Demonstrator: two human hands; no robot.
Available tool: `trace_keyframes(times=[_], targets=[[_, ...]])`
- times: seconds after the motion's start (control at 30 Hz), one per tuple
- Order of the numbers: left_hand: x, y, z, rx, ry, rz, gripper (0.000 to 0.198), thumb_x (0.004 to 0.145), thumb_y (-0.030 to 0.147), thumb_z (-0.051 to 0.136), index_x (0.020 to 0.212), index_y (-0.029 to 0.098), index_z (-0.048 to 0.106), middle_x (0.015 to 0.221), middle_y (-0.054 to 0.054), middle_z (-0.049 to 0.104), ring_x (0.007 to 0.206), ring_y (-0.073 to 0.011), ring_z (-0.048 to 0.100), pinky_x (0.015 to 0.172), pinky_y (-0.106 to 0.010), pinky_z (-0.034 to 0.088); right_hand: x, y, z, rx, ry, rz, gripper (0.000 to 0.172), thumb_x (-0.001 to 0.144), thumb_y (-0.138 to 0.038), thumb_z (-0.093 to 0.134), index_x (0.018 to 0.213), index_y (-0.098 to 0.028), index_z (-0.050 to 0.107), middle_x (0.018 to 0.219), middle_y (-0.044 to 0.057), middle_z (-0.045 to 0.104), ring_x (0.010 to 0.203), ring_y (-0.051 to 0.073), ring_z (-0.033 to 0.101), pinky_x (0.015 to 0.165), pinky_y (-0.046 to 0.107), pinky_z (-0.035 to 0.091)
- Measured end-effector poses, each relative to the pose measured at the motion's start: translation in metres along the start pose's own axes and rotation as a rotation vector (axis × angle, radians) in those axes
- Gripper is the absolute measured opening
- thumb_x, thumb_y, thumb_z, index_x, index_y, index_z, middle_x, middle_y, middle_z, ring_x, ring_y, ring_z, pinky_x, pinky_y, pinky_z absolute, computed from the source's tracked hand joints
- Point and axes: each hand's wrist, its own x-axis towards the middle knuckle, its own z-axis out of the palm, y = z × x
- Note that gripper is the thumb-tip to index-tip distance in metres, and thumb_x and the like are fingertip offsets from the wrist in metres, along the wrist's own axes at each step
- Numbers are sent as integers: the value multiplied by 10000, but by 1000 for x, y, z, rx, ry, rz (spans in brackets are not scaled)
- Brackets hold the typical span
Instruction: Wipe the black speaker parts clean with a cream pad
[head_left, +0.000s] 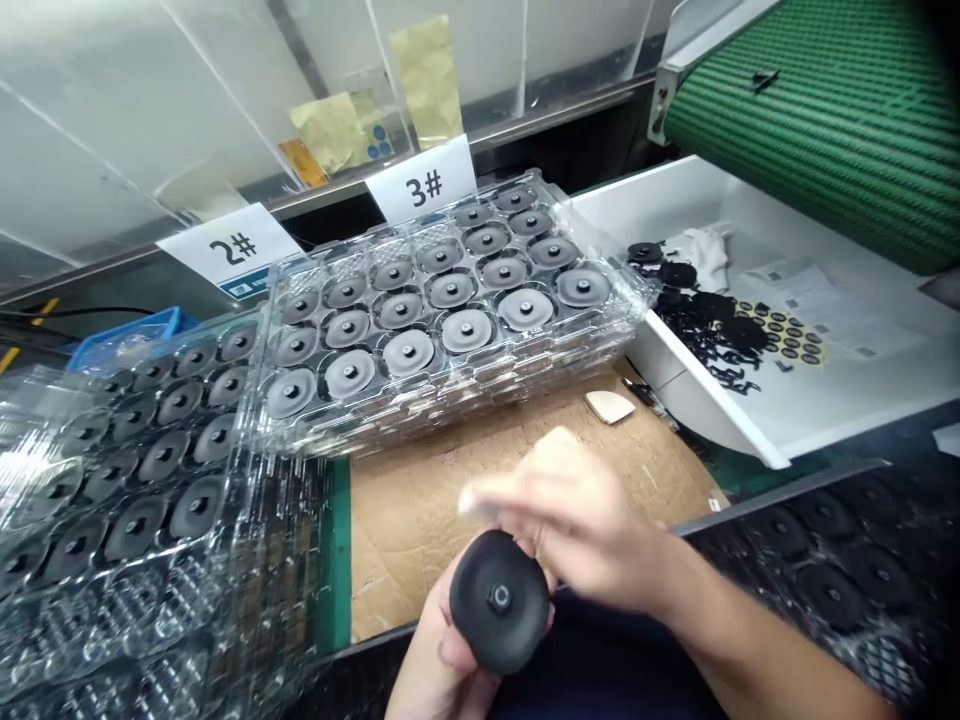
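Observation:
A black, rounded disc with a small raised hub in its middle (501, 632) is held in my left hand (442, 655), which is closed round its edge from below and behind. The disc faces up toward me. Just above its far edge is my right hand (574, 515), blurred by motion, with a whitish tip on one finger. Whether the right fingers touch the disc or hold anything small, I cannot tell. Beyond both hands, a clear plastic tray (457, 375) carries rows of similar dark discs, on a stack of such trays.
Brown cardboard (405, 540) covers the bench, with a cream-coloured pad (609, 406) on it. More clear trays (247, 520) stand at the left. At right, a white bin (825, 400) holds small black parts below a green conveyor belt (825, 120). More discs (829, 595) lie at lower right.

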Motion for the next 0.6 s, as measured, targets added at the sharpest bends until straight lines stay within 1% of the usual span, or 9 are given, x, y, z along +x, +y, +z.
trace_keyframes(times=[0.07, 0.1, 0.13, 0.2, 0.23, 0.37, 0.43, 0.5, 0.6], targets=[[1, 0, 3, -125, -61, -71, 570, 529, 469, 739, 1066, 311, 635, 1121, -14, 652, 1016, -266, 606, 834, -334, 507, -11, 28, 1, -41, 75, 272, 259, 898, -220, 433, 1099, -217, 597, 926, 34, 656, 799, 144, 573, 741, 291, 427], [2, 1, 4, -182, -94, -104, 584, 529, 451, 744, 1087, 334, 617, 1141, -3, 644, 1028, -259, 601, 837, -322, 506, -20, 42, 5, -53, 68, 361, 254, 895, -229, 444, 1093, -223, 603, 943, 36, 656, 819, 148, 586, 737, 279, 450], [4, 1, 4, -222, -124, -128, 597, 534, 441, 742, 1108, 356, 599, 1147, -3, 643, 1039, -259, 597, 836, -319, 505, -31, 55, 11, -59, 37, 407, 251, 889, -231, 453, 1081, -231, 614, 936, 34, 656, 819, 151, 598, 722, 268, 472], [7, 1, 3, -254, -166, -146, 588, 563, 443, 719, 1130, 394, 571, 1145, -12, 647, 1037, -261, 600, 821, -322, 510, -55, 74, 28, -87, -26, 439, 252, 869, -212, 466, 1052, -238, 638, 905, 39, 645, 797, 162, 612, 704, 279, 501], [9, 0, 2, -264, -180, -150, 575, 575, 444, 709, 1130, 407, 567, 1142, -14, 648, 1030, -260, 604, 811, -320, 513, -68, 80, 38, -118, -31, 466, 272, 865, -206, 457, 1072, -227, 632, 939, 62, 628, 817, 182, 611, 718, 315, 507], [13, -2, -3, -285, -188, -170, 534, 593, 445, 701, 1112, 392, 585, 1174, -19, 634, 1071, -274, 578, 826, -302, 504, -107, 84, 67, -231, -4, 563, 345, 877, -230, 419, 1192, -192, 554, 1171, 156, 492, 987, 275, 551, 791, 458, 480], [16, -3, -5, -289, -175, -177, 551, 587, 453, 703, 1121, 393, 578, 1204, -14, 617, 1114, -277, 546, 847, -287, 492, -113, 83, 72, -243, -16, 560, 379, 850, -261, 485, 1224, -217, 525, 1223, 145, 465, 1027, 292, 527, 820, 473, 468], [18, -3, -6, -288, -169, -171, 573, 581, 469, 699, 1134, 394, 569, 1231, -11, 600, 1142, -272, 522, 857, -266, 484, -110, 86, 73, -247, -24, 549, 430, 821, -267, 534, 1248, -230, 498, 1244, 137, 456, 1043, 301, 514, 836, 481, 460], [20, -3, -6, -280, -171, -155, 570, 607, 498, 670, 1155, 388, 554, 1259, -20, 579, 1154, -264, 512, 868, -251, 475, -97, 94, 68, -236, -12, 545, 345, 851, -221, 470, 1186, -211, 551, 1160, 140, 497, 1000, 280, 532, 821, 461, 465]])
